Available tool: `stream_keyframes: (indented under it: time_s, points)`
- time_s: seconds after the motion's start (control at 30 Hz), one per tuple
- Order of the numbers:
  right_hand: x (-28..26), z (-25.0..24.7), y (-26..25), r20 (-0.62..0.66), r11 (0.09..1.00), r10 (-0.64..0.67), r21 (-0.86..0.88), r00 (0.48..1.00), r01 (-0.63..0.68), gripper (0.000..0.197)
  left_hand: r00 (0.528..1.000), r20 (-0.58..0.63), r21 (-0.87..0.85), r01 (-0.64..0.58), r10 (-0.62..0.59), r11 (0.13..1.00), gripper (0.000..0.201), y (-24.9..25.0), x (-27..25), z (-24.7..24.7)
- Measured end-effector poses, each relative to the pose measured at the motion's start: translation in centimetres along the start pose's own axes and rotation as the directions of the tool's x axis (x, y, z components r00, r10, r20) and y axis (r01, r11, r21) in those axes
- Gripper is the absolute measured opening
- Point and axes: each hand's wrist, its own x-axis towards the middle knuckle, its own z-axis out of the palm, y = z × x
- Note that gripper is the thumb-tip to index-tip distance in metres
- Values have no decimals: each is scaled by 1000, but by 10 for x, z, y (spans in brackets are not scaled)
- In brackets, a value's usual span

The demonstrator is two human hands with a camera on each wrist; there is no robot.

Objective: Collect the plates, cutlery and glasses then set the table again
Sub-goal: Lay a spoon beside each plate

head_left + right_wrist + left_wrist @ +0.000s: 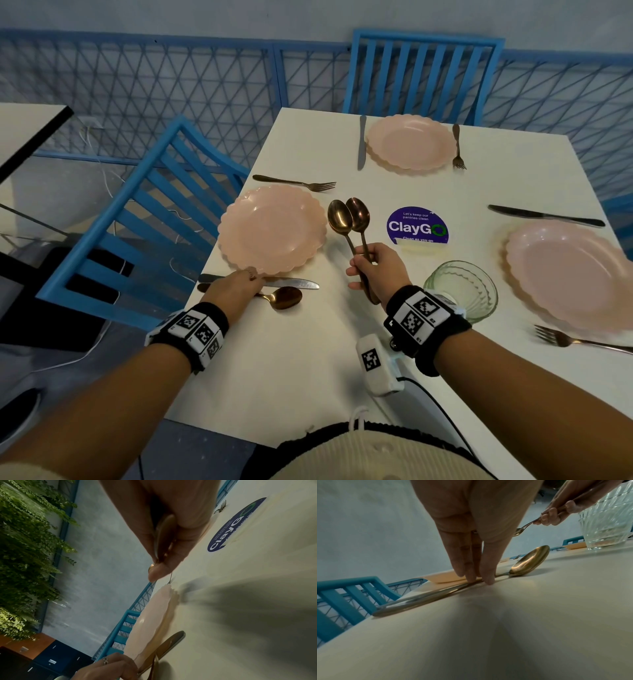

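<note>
My right hand grips the handles of two bronze spoons, bowls pointing away, just above the white table; the right wrist view shows the fingers closed round them. My left hand reaches down by the near rim of the left pink plate. There its fingertips and thumb pinch the handle of a third spoon, which lies beside a knife. A ribbed green glass stands right of my right wrist.
Two more pink plates sit at the far side and the right, each with a knife and fork alongside. A fork lies beyond the left plate. A purple sticker marks the table's middle. Blue chairs stand at the left and far edges.
</note>
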Motion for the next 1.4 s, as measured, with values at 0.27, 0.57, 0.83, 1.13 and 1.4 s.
stream_keyframes:
  time_s: [0.27,0.57,0.83,1.13,1.4]
  points:
    - [-3,2,0,9,1000,-3,-1,1000,3,11,998,37,124,40,-45,991,26,0,1,2]
    - [-7,5,1,26,1000,-6,-18,1000,7,12,999,2,99,45,-45,994,34,-6,1,3]
    - [-10,5,-4,22,1000,-3,-31,1000,3,14,999,-12,48,36,-35,998,32,-4,-5,-2]
    - [-29,4,-22,82,999,-50,4,995,49,14,897,-362,-614,-26,-253,789,24,51,-6,-84]
    - [-56,-33,-49,66,978,-193,97,979,186,20,994,-3,-997,6,-112,82,28,143,21,-130]
